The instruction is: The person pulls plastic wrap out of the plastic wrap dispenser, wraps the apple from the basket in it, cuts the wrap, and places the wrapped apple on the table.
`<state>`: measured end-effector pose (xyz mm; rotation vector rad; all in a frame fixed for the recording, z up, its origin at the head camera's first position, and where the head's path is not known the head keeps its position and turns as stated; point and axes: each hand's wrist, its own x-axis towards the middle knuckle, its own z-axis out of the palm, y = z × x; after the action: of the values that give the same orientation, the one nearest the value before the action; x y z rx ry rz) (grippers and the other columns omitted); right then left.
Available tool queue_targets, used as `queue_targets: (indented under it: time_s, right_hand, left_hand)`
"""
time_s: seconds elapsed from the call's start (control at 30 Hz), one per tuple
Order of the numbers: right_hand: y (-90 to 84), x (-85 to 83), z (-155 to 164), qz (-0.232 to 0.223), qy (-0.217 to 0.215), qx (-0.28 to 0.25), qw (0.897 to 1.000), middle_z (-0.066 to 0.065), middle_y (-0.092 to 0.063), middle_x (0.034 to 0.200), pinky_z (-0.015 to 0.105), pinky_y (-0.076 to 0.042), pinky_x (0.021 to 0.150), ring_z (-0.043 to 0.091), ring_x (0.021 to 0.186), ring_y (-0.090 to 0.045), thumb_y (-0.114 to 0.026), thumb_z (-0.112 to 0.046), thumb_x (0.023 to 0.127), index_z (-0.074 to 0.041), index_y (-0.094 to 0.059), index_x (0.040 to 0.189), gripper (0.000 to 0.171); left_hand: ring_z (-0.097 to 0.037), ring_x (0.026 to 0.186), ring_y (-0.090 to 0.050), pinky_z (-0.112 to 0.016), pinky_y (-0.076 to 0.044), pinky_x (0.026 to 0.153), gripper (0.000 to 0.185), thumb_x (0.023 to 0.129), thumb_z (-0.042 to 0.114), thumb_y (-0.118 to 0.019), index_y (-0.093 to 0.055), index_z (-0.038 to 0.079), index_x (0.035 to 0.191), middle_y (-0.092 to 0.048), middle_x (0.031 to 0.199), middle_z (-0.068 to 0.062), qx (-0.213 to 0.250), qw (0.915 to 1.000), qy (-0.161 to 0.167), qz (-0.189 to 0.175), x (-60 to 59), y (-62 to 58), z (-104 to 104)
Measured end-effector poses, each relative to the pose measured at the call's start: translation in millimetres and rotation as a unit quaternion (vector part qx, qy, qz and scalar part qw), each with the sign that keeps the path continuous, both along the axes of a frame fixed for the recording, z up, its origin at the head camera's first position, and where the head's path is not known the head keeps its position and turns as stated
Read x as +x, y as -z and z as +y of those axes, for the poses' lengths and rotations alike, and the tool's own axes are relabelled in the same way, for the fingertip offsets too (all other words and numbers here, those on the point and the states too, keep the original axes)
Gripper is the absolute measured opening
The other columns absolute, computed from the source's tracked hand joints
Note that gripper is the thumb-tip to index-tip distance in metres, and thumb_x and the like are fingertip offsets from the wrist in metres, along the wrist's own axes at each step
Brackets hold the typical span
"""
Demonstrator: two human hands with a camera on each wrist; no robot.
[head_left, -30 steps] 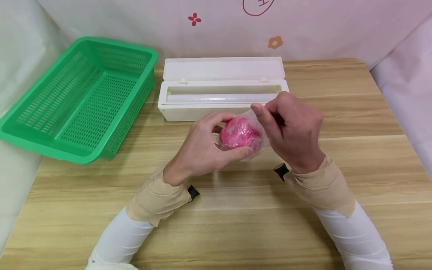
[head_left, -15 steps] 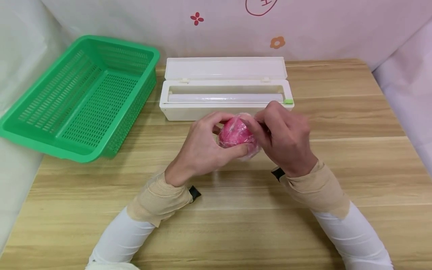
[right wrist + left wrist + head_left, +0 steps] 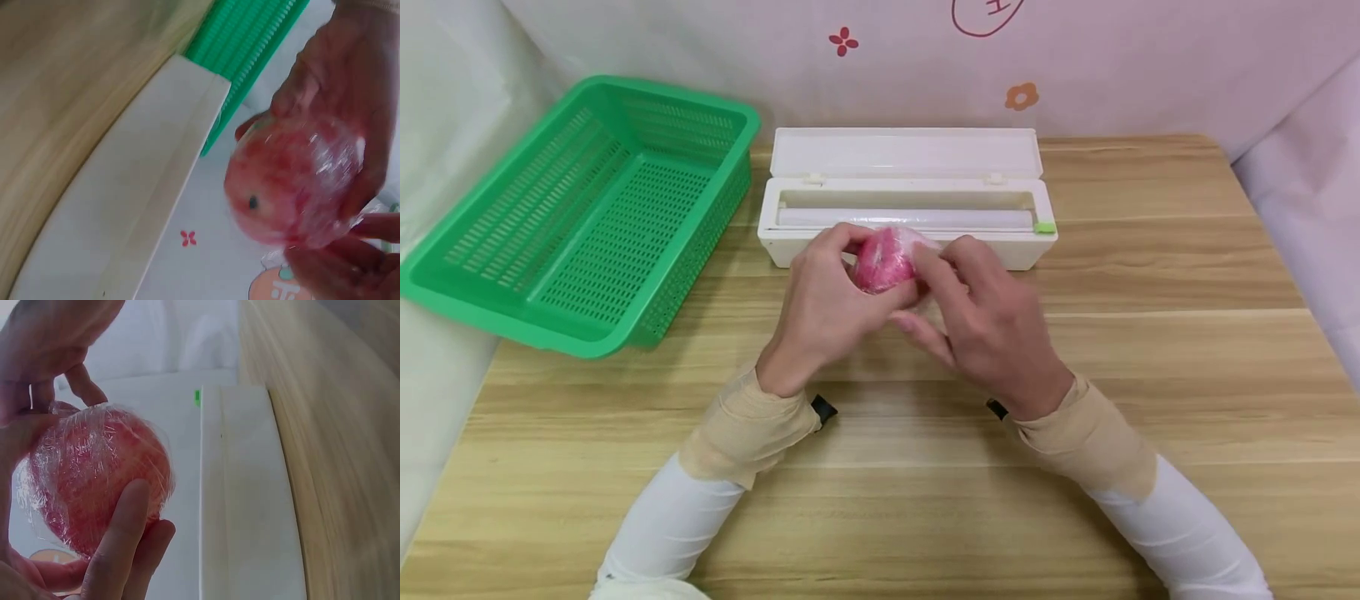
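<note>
A round pink-red fruit (image 3: 880,260) is wrapped in clear plastic wrap (image 3: 94,447), which is crinkled and shiny over its surface. My left hand (image 3: 823,312) grips the fruit from the left, thumb in front and fingers around the far side. My right hand (image 3: 1000,337) lies against the fruit's right side, fingertips pressing on the wrap and thumb stretched apart below. In the right wrist view, a small dark spot shows on the fruit (image 3: 275,187), and gathered wrap sits beside the right fingers. Both hands hold it above the table, just before the white box.
Behind the hands stands a white wrap dispenser box (image 3: 790,250), its lid raised, with a roll of film (image 3: 902,218) inside and a green slider (image 3: 1044,227) at its right end. A green slotted basket (image 3: 647,321) stands at the left on the wooden table (image 3: 1150,350).
My right hand lets go of the raised wrap edge and comes down left onto the fruit, its thumb spreading away. The left hand carries the fruit slightly left and toward the box.
</note>
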<state>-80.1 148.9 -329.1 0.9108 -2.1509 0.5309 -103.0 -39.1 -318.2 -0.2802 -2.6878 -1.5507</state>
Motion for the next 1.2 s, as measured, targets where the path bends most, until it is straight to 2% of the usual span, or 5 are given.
queue_targets:
  time_s: [0.27,0.57,0.73,0.93,1.2]
  right_hand:
    - [9.4,4.8,-12.3,-0.102,-0.044,0.002,0.994,0.034,-0.048,0.141,0.050,-0.046,0.100,0.041,0.117,-0.048,-0.031,-0.064,0.109,0.014,-0.040,0.154,0.090]
    - [1.5,-5.7,-3.2,-0.145,-0.044,-0.025,0.988,0.034,-0.043,0.143,0.045,-0.055,0.111,0.042,0.135,-0.051,-0.079,-0.025,0.097,0.007,-0.037,0.158,0.081]
    - [-4.7,-14.4,5.8,-0.166,-0.050,-0.073,0.982,0.027,-0.057,0.134,0.040,-0.060,0.103,0.033,0.125,-0.063,-0.085,-0.016,0.089,0.004,-0.050,0.152,0.075]
    - [-5.9,-18.5,10.1,-0.285,-0.166,-0.182,0.926,0.021,-0.066,0.135,0.027,-0.059,0.099,0.022,0.126,-0.068,-0.083,0.005,0.084,0.003,-0.054,0.151,0.073]
    - [5.1,-20.0,10.5,-0.382,-0.273,-0.254,0.845,0.023,-0.057,0.153,0.035,-0.059,0.102,0.017,0.130,-0.066,-0.069,-0.002,0.097,0.004,-0.040,0.159,0.068]
  left_hand:
    - [-0.022,0.107,-0.065,-0.036,-0.063,0.083,0.068,0.081,0.044,-0.087,-0.062,0.005,0.131,-0.066,0.124,-0.009,-0.021,0.9987,-0.040,-0.022,-7.2,-4.4,-6.4]
    - [-0.029,0.101,-0.064,-0.041,-0.059,0.087,0.085,0.088,0.026,-0.080,-0.037,0.010,0.160,-0.058,0.129,-0.015,0.074,0.9864,0.126,-0.075,-10.7,-14.5,-27.1]
    - [-0.023,0.096,-0.065,-0.039,-0.062,0.081,0.091,0.087,0.033,-0.085,-0.036,0.024,0.163,-0.058,0.125,-0.010,0.041,0.9894,0.135,-0.033,-11.7,-13.2,-29.3]
    - [-0.017,0.131,-0.054,-0.039,-0.062,0.096,0.092,0.082,0.031,-0.088,-0.039,0.037,0.161,-0.044,0.155,0.001,0.101,0.9835,0.149,0.016,-12.2,-6.4,-25.7]
    - [-0.022,0.124,-0.062,-0.042,-0.062,0.096,0.065,0.082,0.008,-0.084,-0.060,0.009,0.143,-0.063,0.141,-0.005,0.237,0.9534,0.165,0.087,-8.6,6.3,-8.3]
